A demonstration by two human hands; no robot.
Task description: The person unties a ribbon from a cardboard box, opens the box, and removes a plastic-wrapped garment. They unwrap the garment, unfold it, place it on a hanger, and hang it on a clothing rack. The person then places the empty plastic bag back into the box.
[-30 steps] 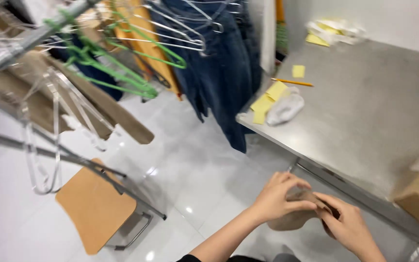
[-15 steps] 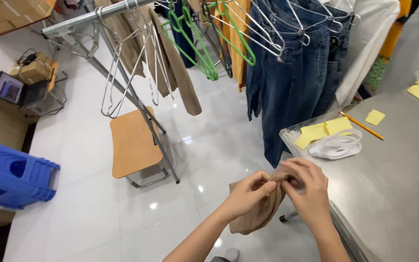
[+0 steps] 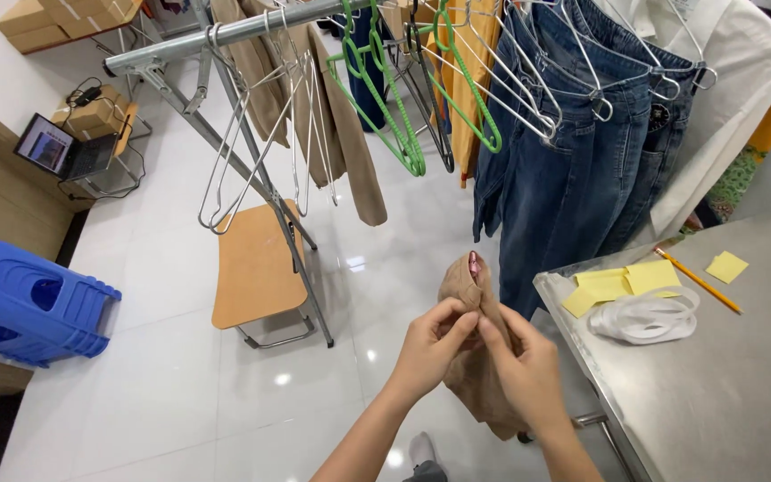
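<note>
You hold a tan cloth (image 3: 473,357), soft and bunched, upright in the air at about 5 o'clock of the view. A small pink clip (image 3: 473,262) sits at its top end; its lower folds hang loose.

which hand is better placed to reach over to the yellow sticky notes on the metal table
Probably the right hand: it pinches the tan garment on the side nearest the metal table, where the yellow sticky notes lie. The left hand is farther away.
</note>
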